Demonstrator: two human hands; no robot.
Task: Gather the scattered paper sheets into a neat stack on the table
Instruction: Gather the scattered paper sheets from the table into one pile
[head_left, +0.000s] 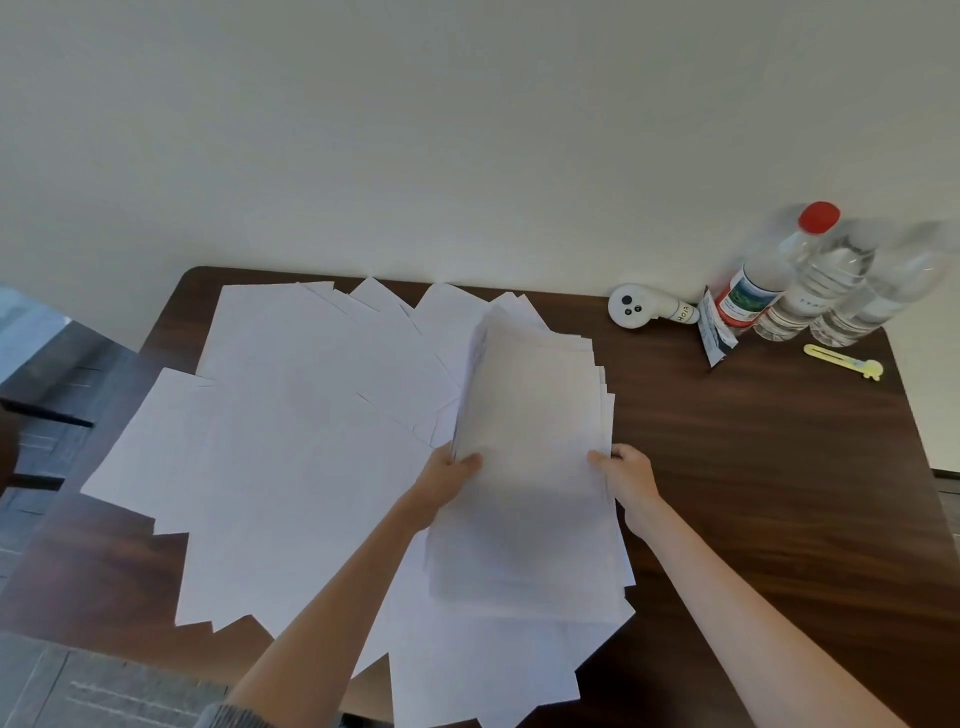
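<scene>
A loose bundle of white paper sheets is held lifted over the dark wooden table, its edges uneven on the right side. My left hand grips the bundle's left edge, thumb on top. My right hand grips the right edge the same way. Several more white sheets lie fanned and overlapping across the table's left and middle, and some lie under the bundle near the front edge.
At the back right stand three clear water bottles, one with a red cap, next to a small white device and a torn wrapper. A yellow clip lies nearby. The wall runs along the table's far edge.
</scene>
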